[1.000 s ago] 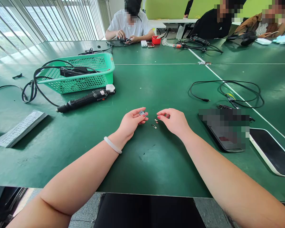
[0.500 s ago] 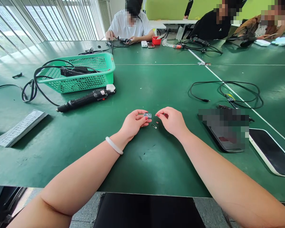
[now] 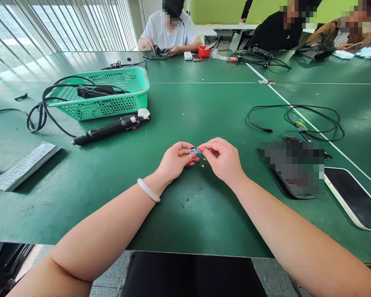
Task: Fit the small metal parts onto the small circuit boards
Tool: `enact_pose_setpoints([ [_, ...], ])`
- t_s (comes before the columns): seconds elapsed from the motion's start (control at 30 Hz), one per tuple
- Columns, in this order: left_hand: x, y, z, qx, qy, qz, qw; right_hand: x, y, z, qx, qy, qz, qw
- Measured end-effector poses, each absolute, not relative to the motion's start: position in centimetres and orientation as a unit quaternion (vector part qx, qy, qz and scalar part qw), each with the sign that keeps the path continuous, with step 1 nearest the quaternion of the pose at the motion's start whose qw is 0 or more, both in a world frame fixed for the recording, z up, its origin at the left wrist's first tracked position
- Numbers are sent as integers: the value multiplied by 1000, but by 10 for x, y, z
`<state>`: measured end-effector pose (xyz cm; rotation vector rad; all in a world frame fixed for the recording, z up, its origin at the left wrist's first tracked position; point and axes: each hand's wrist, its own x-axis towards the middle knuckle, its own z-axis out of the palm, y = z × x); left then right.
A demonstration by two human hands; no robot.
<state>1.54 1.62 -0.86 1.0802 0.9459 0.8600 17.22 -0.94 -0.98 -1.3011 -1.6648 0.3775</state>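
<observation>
Between the thumb and fingers of my left hand [image 3: 174,162] is a small grey circuit board [image 3: 194,151], held just above the table. My right hand [image 3: 225,160] is closed in a pinch at the board's right edge, its fingertips touching or nearly touching it. Whatever those fingertips hold is too small to make out. Just below the hands, a thin dark strip with a light end [image 3: 200,164] lies on the green table [image 3: 185,222]. A tiny reddish piece [image 3: 204,159] is close to my right fingers.
To the left are a green basket [image 3: 111,109] with cables, a black electric screwdriver [image 3: 111,128] and folded paper [image 3: 27,165]. At right lie a coiled cable [image 3: 312,107], a dark pouch-like item [image 3: 292,173] and a phone [image 3: 355,198]. Other people sit across the table.
My right hand has moved left, bringing its pinched fingertips to the board's edge. The board has shifted slightly right in my left hand.
</observation>
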Motion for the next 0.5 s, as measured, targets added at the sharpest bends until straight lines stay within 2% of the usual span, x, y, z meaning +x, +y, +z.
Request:
enact_pose_setpoints([
  [0.5,15,16,-10,498,418,385,655,169,-12,-10,-514,-693,153,482],
])
